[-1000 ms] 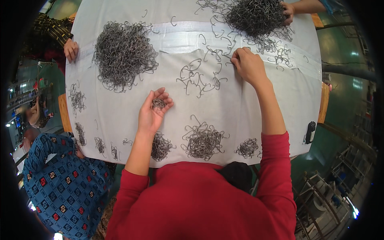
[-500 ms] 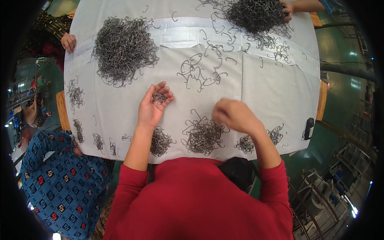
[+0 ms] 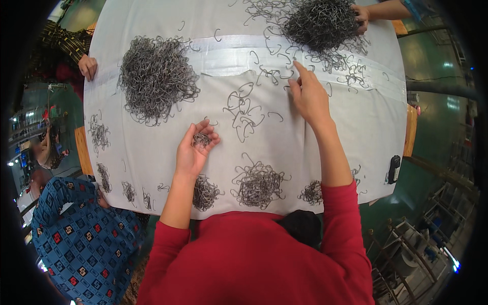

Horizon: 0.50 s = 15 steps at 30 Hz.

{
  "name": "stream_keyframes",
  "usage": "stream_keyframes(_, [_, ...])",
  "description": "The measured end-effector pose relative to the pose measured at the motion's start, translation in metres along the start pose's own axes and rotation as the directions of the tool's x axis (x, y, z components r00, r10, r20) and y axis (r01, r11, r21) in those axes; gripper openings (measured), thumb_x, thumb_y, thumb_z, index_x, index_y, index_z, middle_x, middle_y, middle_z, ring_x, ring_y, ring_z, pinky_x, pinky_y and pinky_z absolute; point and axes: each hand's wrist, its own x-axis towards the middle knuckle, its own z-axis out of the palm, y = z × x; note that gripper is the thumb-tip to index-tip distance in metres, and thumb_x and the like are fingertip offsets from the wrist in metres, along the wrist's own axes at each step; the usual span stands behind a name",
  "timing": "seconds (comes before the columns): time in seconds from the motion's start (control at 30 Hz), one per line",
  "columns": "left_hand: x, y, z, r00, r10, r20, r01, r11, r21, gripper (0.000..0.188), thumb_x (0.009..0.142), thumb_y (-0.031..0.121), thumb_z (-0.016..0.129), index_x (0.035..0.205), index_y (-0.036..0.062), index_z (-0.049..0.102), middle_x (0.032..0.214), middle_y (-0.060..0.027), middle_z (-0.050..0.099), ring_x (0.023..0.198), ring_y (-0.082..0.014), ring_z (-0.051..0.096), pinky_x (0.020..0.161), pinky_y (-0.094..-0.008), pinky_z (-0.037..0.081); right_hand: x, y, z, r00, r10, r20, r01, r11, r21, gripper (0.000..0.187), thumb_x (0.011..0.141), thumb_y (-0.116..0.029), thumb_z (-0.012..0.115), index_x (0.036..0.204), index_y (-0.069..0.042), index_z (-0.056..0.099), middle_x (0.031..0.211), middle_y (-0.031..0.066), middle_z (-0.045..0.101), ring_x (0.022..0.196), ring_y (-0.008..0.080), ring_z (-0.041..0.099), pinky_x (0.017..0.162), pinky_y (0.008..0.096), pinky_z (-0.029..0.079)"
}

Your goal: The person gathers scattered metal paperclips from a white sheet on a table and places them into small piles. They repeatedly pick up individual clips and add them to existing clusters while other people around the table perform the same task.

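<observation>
My left hand (image 3: 189, 157) is turned palm up with its fingers curled, cupping a small clump of bent metal hooks (image 3: 201, 139). Farther out and to the right, my right hand (image 3: 311, 101) stretches its index finger forward, the thumb held apart and nothing visible between them. Its fingertips are beside loose hooks (image 3: 269, 76) near the shiny tape strip. More single hooks (image 3: 245, 119) lie scattered between my two hands. Close to my body sit small heaps: a larger middle one (image 3: 258, 185), one by my left forearm (image 3: 205, 193) and one by my right forearm (image 3: 311, 193).
Two large hook piles stand farther away, at left (image 3: 157, 81) and at far right (image 3: 325, 23), where another person's hand (image 3: 361, 19) touches the pile. Another hand (image 3: 88, 67) rests at the left table edge. A black device (image 3: 393, 169) lies at the right edge.
My right hand has moved forward from above the middle near heap to the scattered hooks farther out, its fingers now extended. My left hand keeps cupping its clump.
</observation>
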Motion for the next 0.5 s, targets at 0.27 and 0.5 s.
stream_keyframes(0.27, [0.004, -0.011, -0.009, 0.999, -0.024, -0.042, 0.022, 0.998, -0.065, 0.035, 0.098, 0.029, 0.041, 0.110, 0.0003, 0.056, 0.093, -0.0093, 0.060, 0.086, -0.0223, 0.058, 0.082, -0.0401, 0.050, 0.009, 0.011, 0.017, 0.994, 0.036, 0.102, -0.013, 0.977, -0.214, 0.051, 0.086, -0.027, 0.055, 0.135, -0.020, 0.043, 0.110, 0.0191, 0.053, 0.087, 0.0373, 0.060, 0.073, 0.0453, 0.050])
stream_keyframes(0.5, [0.001, -0.009, -0.003, 0.997, 0.028, 0.071, -0.023, 0.997, -0.075, 0.037, 0.098, 0.030, 0.041, 0.111, -0.0006, 0.056, 0.093, -0.0111, 0.060, 0.085, -0.0236, 0.060, 0.082, -0.0387, 0.051, 0.000, 0.006, 0.015, 0.989, -0.081, -0.121, 0.064, 0.989, -0.136, 0.040, 0.084, -0.024, 0.060, 0.123, -0.018, 0.055, 0.089, 0.0116, 0.052, 0.076, 0.0300, 0.059, 0.066, 0.0418, 0.049])
